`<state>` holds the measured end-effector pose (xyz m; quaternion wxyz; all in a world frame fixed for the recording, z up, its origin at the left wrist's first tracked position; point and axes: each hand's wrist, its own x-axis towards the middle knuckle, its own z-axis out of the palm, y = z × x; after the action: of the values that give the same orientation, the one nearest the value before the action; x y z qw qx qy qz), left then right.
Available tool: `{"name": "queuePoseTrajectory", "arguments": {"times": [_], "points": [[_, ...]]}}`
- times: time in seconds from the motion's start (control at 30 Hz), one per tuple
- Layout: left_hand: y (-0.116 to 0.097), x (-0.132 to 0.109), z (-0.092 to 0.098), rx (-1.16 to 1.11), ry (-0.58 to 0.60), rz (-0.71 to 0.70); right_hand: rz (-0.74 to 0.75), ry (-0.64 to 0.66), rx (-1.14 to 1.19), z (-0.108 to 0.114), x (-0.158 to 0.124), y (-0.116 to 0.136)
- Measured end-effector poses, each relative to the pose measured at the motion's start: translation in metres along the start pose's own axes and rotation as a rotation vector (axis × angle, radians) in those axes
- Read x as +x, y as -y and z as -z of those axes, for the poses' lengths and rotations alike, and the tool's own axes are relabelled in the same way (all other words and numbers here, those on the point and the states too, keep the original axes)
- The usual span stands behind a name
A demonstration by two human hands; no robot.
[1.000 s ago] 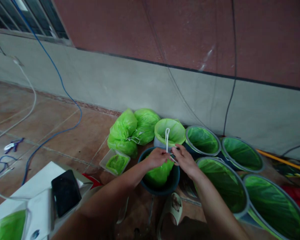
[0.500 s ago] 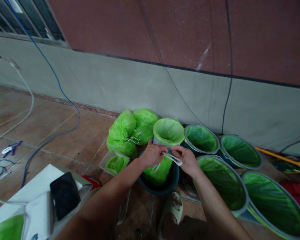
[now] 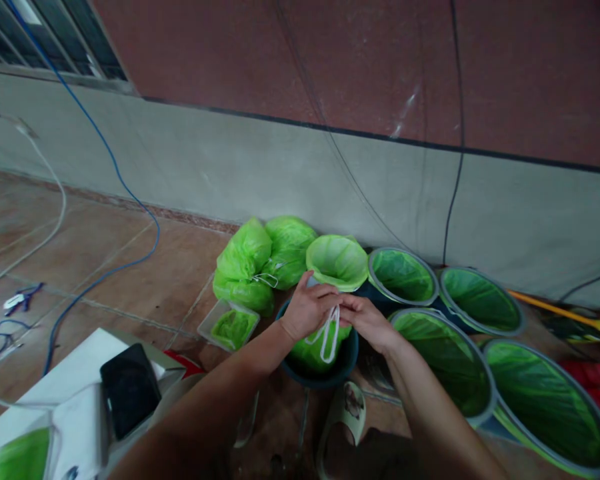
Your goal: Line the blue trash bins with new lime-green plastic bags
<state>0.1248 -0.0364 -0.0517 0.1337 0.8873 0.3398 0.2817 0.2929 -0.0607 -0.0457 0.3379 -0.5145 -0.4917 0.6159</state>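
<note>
My left hand [image 3: 310, 308] and my right hand [image 3: 367, 319] meet above a dark blue bin [image 3: 347, 370]. Between their pinched fingertips is a white drawstring [image 3: 329, 343], whose loops dangle toward me. A green garbage bag [image 3: 313, 353] lies bunched inside the bin beneath my hands. Right behind them stands a pale bin lined with a light green bag [image 3: 337, 260]. To the left, two filled green bags [image 3: 243, 263] lean together, one with white strings at its neck. My fingertips partly cover each other, and the exact knot is hidden.
Several grey-rimmed bins with green liners [image 3: 440, 360] stand on the right. A clear plastic tub [image 3: 207, 327] holds green film. At lower left, a black phone-like device [image 3: 130, 390] rests by a white box [image 3: 90, 360]. A blue cable [image 3: 107, 273] crosses the tiles; a slipper [image 3: 350, 413] is below.
My hands have come together from slightly apart. The drawstring loop, earlier stretched out toward the right hand, now hangs down between them.
</note>
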Motion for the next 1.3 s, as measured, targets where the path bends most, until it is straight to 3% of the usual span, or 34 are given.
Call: {"name": "queuePoseTrajectory", "arguments": {"times": [0.13,0.27,0.33,0.47,0.53,0.67,0.87,0.97,1.1,1.23,1.3], "points": [[0.002,0.001,0.004,-0.069,-0.012,0.063,0.044,-0.107,-0.12,0.004,0.004,-0.004],[0.005,0.002,0.004,-0.14,0.023,0.168,0.264,-0.322,-0.497,0.01,0.007,-0.008],[0.006,0.0,0.002,-0.151,0.034,0.249,0.331,-0.363,-0.701,0.014,0.006,-0.008],[0.011,-0.003,-0.004,-0.109,0.083,0.45,0.158,-0.402,-1.059,0.021,0.001,-0.011],[0.015,-0.004,-0.005,-0.104,0.108,0.576,0.076,-0.396,-1.133,0.026,0.0,-0.013],[0.019,0.001,-0.005,-0.356,0.091,0.767,0.091,-0.359,-0.995,0.032,0.003,-0.013],[0.004,0.011,-0.008,-0.93,0.05,0.913,0.08,-0.289,-0.292,0.025,0.004,-0.006],[-0.005,0.012,-0.009,-1.25,-0.002,1.023,0.059,-0.233,-0.14,0.018,0.001,0.002],[-0.008,0.011,-0.011,-1.314,-0.026,1.025,0.093,-0.14,-0.133,0.012,-0.002,0.007],[-0.004,0.009,-0.015,-1.281,-0.05,0.922,0.062,-0.054,-0.195,0.009,-0.002,0.006],[-0.002,0.008,-0.018,-1.224,-0.003,0.829,0.068,-0.03,-0.225,0.007,-0.002,0.006]]}}
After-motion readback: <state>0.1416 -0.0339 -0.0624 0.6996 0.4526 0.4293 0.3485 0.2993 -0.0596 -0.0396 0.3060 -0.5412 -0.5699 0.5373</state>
